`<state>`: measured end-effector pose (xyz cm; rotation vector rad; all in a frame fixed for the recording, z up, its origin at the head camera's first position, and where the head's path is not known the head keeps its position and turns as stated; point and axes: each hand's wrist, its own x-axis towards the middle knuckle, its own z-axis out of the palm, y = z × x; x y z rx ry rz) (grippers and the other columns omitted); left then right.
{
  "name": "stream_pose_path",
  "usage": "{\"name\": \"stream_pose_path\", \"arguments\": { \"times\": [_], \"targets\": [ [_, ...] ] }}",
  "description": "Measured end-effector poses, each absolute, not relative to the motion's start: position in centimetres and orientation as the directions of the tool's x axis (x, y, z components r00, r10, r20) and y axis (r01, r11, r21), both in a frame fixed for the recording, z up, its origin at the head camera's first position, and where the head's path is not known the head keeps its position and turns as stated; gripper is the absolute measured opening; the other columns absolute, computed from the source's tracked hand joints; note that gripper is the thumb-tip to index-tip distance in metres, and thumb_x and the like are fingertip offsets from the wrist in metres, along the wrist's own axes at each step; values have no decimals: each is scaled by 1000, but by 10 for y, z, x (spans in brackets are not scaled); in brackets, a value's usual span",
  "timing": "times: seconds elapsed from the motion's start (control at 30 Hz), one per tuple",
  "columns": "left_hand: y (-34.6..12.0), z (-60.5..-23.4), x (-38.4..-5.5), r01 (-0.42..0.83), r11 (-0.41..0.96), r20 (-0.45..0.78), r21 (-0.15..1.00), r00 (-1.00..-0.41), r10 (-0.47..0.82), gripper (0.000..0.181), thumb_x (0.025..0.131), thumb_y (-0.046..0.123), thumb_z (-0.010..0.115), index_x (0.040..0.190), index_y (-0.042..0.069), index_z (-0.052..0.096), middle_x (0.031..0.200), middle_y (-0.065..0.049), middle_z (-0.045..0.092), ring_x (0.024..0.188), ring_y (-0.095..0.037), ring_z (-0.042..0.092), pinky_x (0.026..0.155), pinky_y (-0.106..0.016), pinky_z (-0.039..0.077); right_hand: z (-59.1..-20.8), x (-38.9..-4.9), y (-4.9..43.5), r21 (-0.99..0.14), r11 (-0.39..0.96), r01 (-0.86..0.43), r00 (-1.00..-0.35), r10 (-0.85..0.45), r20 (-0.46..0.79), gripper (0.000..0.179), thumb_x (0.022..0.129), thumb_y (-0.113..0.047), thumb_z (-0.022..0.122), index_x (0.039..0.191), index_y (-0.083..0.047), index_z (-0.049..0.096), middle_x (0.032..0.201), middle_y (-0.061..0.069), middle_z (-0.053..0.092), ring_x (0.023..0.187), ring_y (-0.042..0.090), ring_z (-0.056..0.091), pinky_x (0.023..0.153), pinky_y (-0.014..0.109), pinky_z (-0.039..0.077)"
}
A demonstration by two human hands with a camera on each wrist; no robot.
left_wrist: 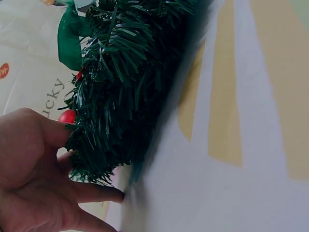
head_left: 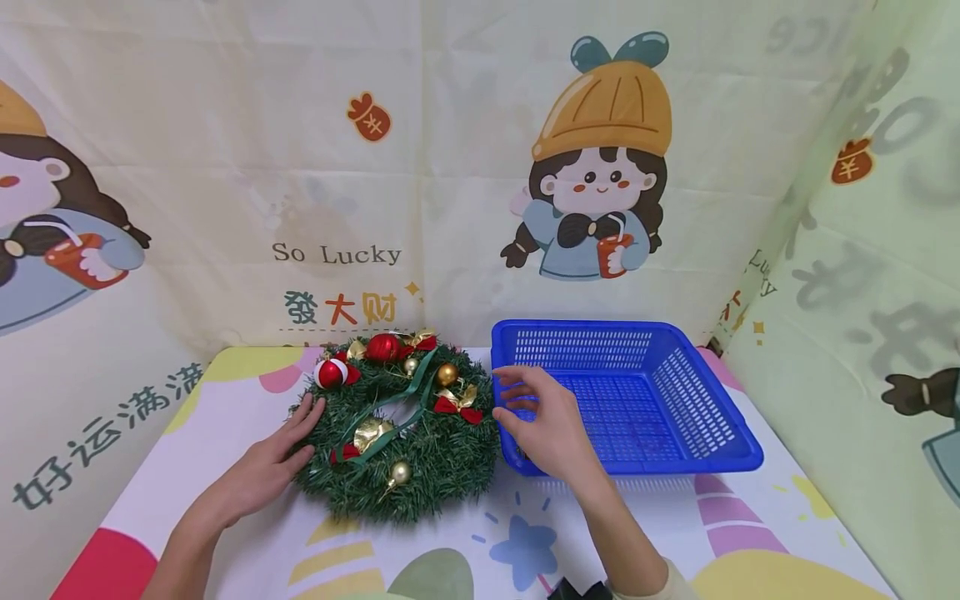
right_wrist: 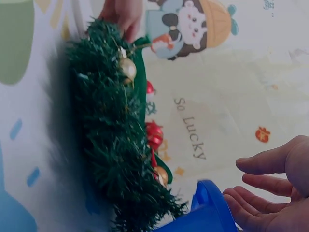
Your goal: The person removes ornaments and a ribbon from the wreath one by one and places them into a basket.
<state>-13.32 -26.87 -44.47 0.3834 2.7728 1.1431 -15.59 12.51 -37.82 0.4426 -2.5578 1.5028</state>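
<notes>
A green Christmas wreath point(head_left: 450, 467) lies on the table, decked with red and gold balls, small red bows and a green ribbon point(head_left: 411, 392). My left hand point(head_left: 262, 467) rests against its left edge, with fingers spread along the needles. In the left wrist view, the thumb of that hand point(left_wrist: 34, 174) touches the greenery and other fingers reach past it to the tabletop. Over the left rim of a blue plastic basket point(head_left: 712, 367) hovers my right hand point(head_left: 543, 417), its fingers loosely bent and holding nothing. The right wrist view shows this hand point(right_wrist: 275, 183) beside the basket's corner.
The blue basket stands right of the wreath, close beside it. A patterned cloth point(head_left: 517, 542) covers the table. Printed fabric walls point(head_left: 450, 208) rise behind and at both sides. A small black object point(head_left: 579, 590) shows at the bottom edge near the right forearm.
</notes>
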Motion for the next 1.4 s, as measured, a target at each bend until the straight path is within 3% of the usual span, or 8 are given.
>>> {"name": "stream_pose_path", "arguments": {
  "times": [0.63,0.97,1.4],
  "targets": [
    [-271,-447,-135,185,683,-13,706,-962,273,68,109,20,54,168,17,21,175,-18,5,155,-58,11,114,-78,22,-395,-138,83,-878,304,-369,-882,-413,227,45,91,4,76,132,-14,66,122,13,68,109,33,69,93,32,60],
    [-269,-448,-136,182,689,-17,702,-962,272,69,108,18,55,168,17,20,176,-18,5,155,-57,11,114,-78,23,-411,-132,63,-896,307,-320,-865,-482,143,41,91,2,76,130,-9,69,123,12,72,113,28,70,99,42,59],
    [-270,-449,-135,173,681,-25,712,-962,270,68,109,22,53,168,18,20,176,-17,3,156,-56,8,114,-78,21,-427,-131,49,-889,354,-292,-855,-513,76,38,91,-6,80,126,-18,73,121,-1,70,112,13,68,92,21,57]
  ]
}}
